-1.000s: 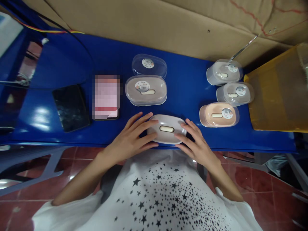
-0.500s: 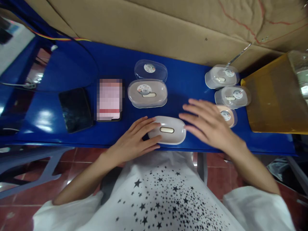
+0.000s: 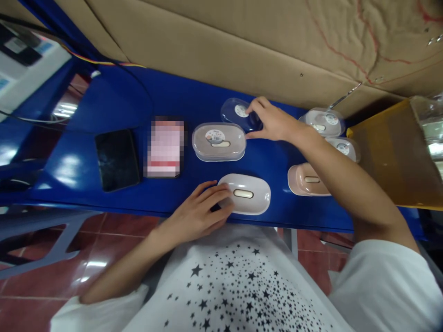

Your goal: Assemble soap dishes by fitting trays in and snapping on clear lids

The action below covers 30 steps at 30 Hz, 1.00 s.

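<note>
Two hands are at work on the blue tabletop, and I watch both from the head camera. My left hand lies with curled fingers against the left end of the lidless pale case, which sits at the near edge of the tabletop right in front of me; the fingers press and steady it rather than wrap around it. My right hand is stretched to the far side, thumb and fingers pinched on the right end of the clear lid, which lies flat near the cardboard at the back, just behind a closed brown case.

To the right I see three more cases: a pink one partly under my forearm, and two pale lidded ones behind it, next to a yellow bin. A dark phone and a blurred-out card lie to the left.

As I judge it, the risks are these. The lid is thin, slick plastic and gripped only at one end, so it could slip from the pinch or flip as it lifts, and it lies close enough to the brown case to bump it. My right forearm hangs low over the pink case and could drag it when the arm pulls back. The pale case rests very near the tabletop's edge above my lap; too hard a push from the left hand could slide it off.
</note>
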### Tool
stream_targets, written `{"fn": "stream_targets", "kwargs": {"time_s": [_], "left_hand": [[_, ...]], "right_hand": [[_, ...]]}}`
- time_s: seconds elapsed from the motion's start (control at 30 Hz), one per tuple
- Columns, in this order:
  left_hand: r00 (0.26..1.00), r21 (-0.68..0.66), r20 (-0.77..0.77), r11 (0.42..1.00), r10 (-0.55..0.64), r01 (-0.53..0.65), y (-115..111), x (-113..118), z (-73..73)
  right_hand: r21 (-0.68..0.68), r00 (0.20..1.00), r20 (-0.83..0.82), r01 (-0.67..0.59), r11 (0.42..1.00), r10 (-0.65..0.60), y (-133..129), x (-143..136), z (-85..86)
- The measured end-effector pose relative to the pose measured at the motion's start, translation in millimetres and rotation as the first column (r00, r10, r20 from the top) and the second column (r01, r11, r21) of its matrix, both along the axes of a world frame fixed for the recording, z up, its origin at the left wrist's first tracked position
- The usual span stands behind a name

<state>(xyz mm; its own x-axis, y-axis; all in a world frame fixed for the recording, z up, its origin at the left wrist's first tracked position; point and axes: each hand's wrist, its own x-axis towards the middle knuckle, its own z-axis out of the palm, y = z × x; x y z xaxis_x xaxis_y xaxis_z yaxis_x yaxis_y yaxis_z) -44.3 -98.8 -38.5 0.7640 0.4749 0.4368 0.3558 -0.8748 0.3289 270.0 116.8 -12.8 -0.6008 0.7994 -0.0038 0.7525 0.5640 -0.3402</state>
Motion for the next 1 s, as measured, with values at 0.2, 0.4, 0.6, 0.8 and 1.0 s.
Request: {"fn": "stream_targets", "kwargs": {"time_s": [0.2,0.4,0.6,0.8,1.0], "left_hand": [[0.999,0.080,0.028,0.997,-0.016,0.013,13.9,12.3,2.7],[0.985,0.011,0.172,1.000,0.022,-0.025,23.7,6.9,-0.6],[0.978,-0.108,0.199,0.993,0.067,-0.047,25.6,5.8,-2.3],[0.992,-0.235,0.123,0.972,0.013,0.016,26.1,5.7,-1.8],[0.983,-0.315,0.178,0.949,0.044,0.014,27.8,6.5,-6.8]], "right_hand": [[0.090,0.985,-0.012,0.171,0.981,-0.171,-76.7,29.3,59.4],[0.079,0.985,-0.153,0.093,0.992,-0.081,-212.2,28.5,67.5],[0.023,0.960,-0.277,0.034,0.999,-0.026,-261.2,13.5,9.1],[0.061,0.956,-0.294,0.029,0.998,-0.010,-259.5,11.0,-0.1],[0.071,0.956,-0.292,0.036,0.997,-0.014,-258.5,6.7,-7.8]]}}
